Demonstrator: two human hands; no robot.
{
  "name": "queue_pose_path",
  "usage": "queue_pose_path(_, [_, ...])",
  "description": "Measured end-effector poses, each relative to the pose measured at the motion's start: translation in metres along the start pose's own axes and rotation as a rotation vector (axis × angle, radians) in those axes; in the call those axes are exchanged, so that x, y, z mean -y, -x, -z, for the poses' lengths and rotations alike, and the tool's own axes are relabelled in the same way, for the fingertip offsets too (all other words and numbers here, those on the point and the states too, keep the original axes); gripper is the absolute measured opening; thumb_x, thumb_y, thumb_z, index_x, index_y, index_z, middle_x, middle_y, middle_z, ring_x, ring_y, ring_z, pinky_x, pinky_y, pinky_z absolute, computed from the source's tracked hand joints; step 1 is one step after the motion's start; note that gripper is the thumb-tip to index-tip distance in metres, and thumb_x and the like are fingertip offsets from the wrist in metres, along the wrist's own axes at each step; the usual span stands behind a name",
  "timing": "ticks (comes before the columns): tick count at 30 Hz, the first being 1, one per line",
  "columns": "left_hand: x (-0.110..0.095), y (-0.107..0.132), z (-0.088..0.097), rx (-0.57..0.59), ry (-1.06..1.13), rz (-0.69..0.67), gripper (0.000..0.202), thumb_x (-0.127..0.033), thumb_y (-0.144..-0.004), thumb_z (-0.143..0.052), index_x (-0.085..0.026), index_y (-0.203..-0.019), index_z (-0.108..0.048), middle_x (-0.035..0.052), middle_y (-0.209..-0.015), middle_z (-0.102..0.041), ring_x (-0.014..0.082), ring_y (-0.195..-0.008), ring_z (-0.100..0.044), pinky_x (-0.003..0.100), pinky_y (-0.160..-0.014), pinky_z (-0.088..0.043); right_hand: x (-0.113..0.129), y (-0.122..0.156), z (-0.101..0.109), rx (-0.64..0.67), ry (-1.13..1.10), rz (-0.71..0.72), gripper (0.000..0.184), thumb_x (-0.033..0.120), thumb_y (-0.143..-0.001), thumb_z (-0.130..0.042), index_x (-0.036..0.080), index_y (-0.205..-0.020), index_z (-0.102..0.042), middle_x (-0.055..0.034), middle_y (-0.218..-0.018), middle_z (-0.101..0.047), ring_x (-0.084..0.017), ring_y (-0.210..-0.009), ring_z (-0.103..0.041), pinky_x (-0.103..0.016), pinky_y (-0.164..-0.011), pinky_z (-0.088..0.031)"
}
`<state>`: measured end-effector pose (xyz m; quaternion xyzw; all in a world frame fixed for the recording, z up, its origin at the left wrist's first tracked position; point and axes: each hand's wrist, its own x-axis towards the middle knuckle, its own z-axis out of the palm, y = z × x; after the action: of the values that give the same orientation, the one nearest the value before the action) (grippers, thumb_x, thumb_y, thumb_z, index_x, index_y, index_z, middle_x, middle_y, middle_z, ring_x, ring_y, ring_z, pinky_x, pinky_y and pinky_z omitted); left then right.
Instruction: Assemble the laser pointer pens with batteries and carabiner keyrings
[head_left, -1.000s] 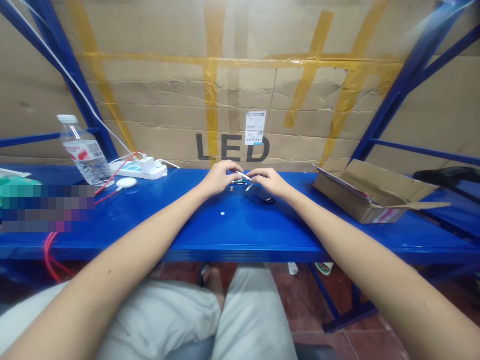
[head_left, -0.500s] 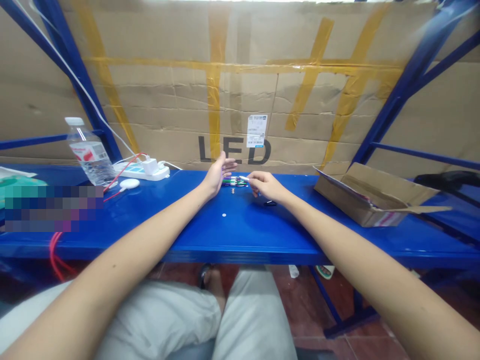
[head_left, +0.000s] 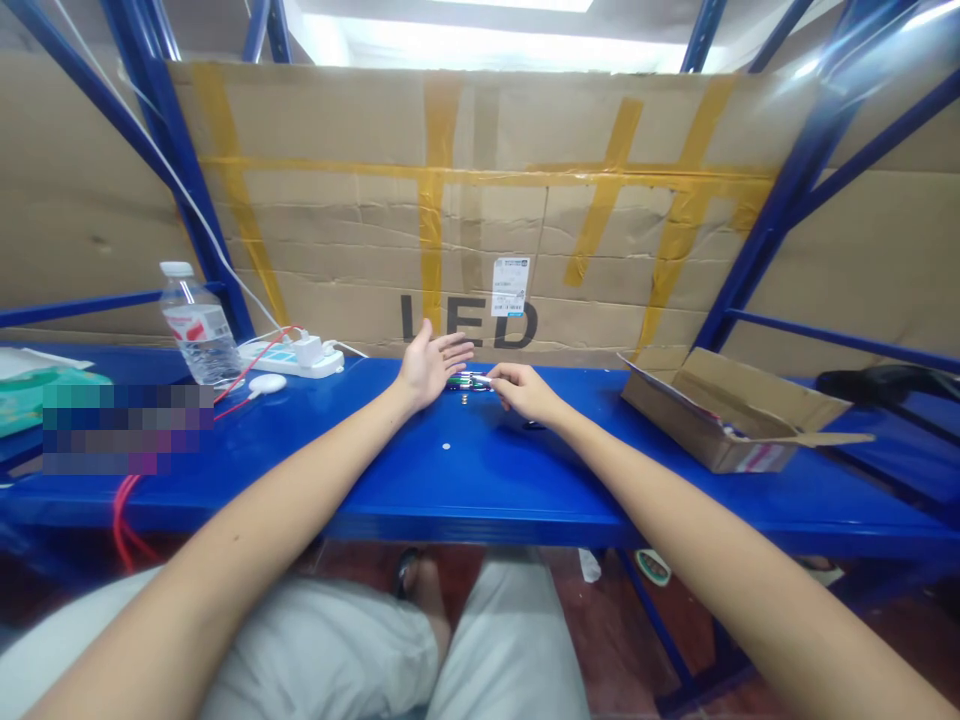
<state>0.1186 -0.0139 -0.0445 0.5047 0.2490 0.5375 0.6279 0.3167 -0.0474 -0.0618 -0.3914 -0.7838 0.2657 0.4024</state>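
My left hand is open at the middle of the blue table, palm turned inward and fingers stretched to the right. It stands at the left end of several pens, slim and mostly green and dark, lying side by side. From the right, my right hand pinches a slim white pen-like stick between thumb and fingers, its tip over the pens' right end. Tiny shiny pieces lie just in front of the pens. A small black object is partly hidden under my right wrist.
A small white disc lies nearer the table's front edge. On the right is an open cardboard box. To the left stand a water bottle, a white power strip and red cables. A large carton forms the back.
My head has tilted up, so everything sits lower in view. My left hand has turned its palm more toward me, fingers more spread. The right hand keeps its pinch near the pens.
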Motion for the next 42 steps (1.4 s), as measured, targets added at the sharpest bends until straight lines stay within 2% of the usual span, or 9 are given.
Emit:
queue_pose_path(7, [-0.003, -0.001, 0.01, 0.014, 0.039, 0.034, 0.087, -0.074, -0.092, -0.022, -0.009, -0.139, -0.053, 0.023, -0.133, -0.063, 0.0334, -0.129, -0.057, 0.043, -0.106, -0.043, -0.004, -0.002, 0.004, -0.028, 0.009, 0.014, 0.016, 0.031, -0.08, -0.049, 0.018, -0.075, -0.057, 0.0039, -0.051, -0.051, -0.013, -0.048, -0.047, -0.027, -0.053, -0.037])
queue_pose_path(13, [-0.003, 0.001, 0.009, -0.005, -0.004, 0.024, 0.086, -0.075, -0.091, -0.027, -0.006, -0.134, -0.056, 0.0249, -0.134, -0.061, 0.0345, -0.127, -0.057, 0.043, -0.104, -0.045, 0.003, -0.001, 0.005, 0.0, 0.036, -0.003, 0.02, 0.031, -0.08, -0.048, 0.016, -0.078, -0.062, 0.0032, -0.051, -0.052, -0.014, -0.05, -0.047, -0.027, -0.054, -0.037])
queue_pose_path(18, [-0.004, 0.003, 0.007, 0.023, -0.029, 0.025, 0.085, -0.075, -0.091, -0.026, -0.008, -0.134, -0.057, 0.0236, -0.133, -0.063, 0.0353, -0.127, -0.058, 0.045, -0.105, -0.044, 0.008, 0.0, 0.006, -0.002, 0.036, -0.038, 0.019, 0.029, -0.081, -0.048, 0.017, -0.078, -0.062, 0.004, -0.049, -0.05, -0.014, -0.048, -0.047, -0.027, -0.052, -0.036])
queue_pose_path(25, [-0.005, 0.005, 0.008, 0.031, -0.016, 0.013, 0.087, -0.075, -0.091, -0.027, -0.007, -0.138, -0.054, 0.0251, -0.133, -0.062, 0.0361, -0.13, -0.056, 0.045, -0.103, -0.046, 0.005, -0.001, 0.008, -0.017, 0.008, -0.048, 0.015, 0.024, -0.079, -0.05, 0.017, -0.076, -0.062, 0.004, -0.05, -0.052, -0.013, -0.046, -0.048, -0.026, -0.05, -0.038])
queue_pose_path(30, [-0.005, 0.004, 0.011, 0.059, -0.006, 0.029, 0.088, -0.076, -0.09, -0.025, -0.008, -0.137, -0.055, 0.0255, -0.133, -0.062, 0.0362, -0.128, -0.057, 0.044, -0.1, -0.048, 0.002, -0.002, 0.009, -0.011, 0.03, -0.029, 0.017, 0.027, -0.081, -0.05, 0.017, -0.076, -0.063, 0.004, -0.049, -0.052, -0.013, -0.046, -0.048, -0.026, -0.05, -0.038])
queue_pose_path(37, [-0.003, 0.003, 0.012, 0.096, 0.0, 0.045, 0.087, -0.076, -0.09, -0.025, -0.008, -0.135, -0.056, 0.0249, -0.13, -0.064, 0.0358, -0.127, -0.057, 0.046, -0.102, -0.047, 0.005, 0.0, 0.009, -0.007, 0.033, -0.044, 0.016, 0.026, -0.079, -0.05, 0.017, -0.077, -0.063, 0.0039, -0.05, -0.052, -0.013, -0.046, -0.048, -0.026, -0.05, -0.038])
queue_pose_path(42, [-0.003, 0.003, 0.012, 0.088, 0.003, 0.048, 0.087, -0.076, -0.09, -0.026, -0.006, -0.132, -0.058, 0.0275, -0.133, -0.061, 0.0373, -0.127, -0.057, 0.048, -0.104, -0.045, 0.006, 0.0, 0.009, -0.004, 0.043, -0.046, 0.017, 0.028, -0.078, -0.05, 0.017, -0.078, -0.062, 0.004, -0.05, -0.051, -0.013, -0.047, -0.047, -0.027, -0.051, -0.037])
